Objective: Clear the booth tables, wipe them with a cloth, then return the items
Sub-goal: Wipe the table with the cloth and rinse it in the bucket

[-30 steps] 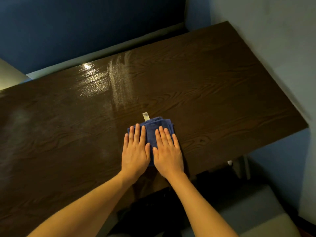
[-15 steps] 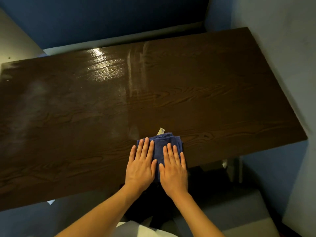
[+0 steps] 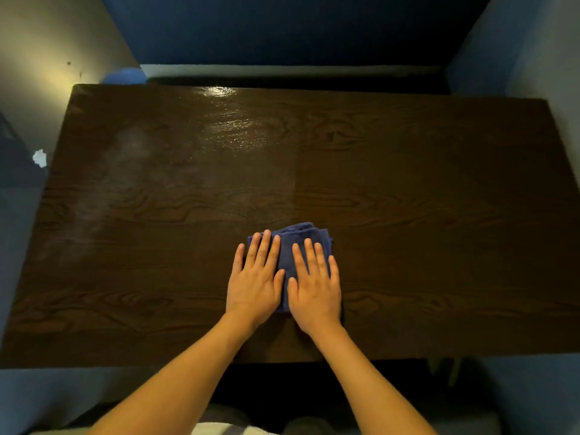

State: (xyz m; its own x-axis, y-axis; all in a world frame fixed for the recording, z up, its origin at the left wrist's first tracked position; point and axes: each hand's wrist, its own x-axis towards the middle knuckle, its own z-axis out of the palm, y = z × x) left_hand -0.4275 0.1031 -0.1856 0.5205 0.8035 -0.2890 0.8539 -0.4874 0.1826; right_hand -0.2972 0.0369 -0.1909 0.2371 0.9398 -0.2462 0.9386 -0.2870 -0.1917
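A folded blue terry cloth [image 3: 306,238], soft and thick with rounded layered edges, lies on the near middle of a rectangular dark wood-grain table [image 3: 408,215]. The left hand [image 3: 255,277] and right hand [image 3: 315,285] lie flat side by side on it, fingers straight and slightly spread, pressing rather than grasping, so that only the cloth's far part and a strip between the 2 hands show. Far across the glossy tabletop a wet sheen [image 3: 233,124] catches the light. Blue padded booth walls [image 3: 282,26] surround it.
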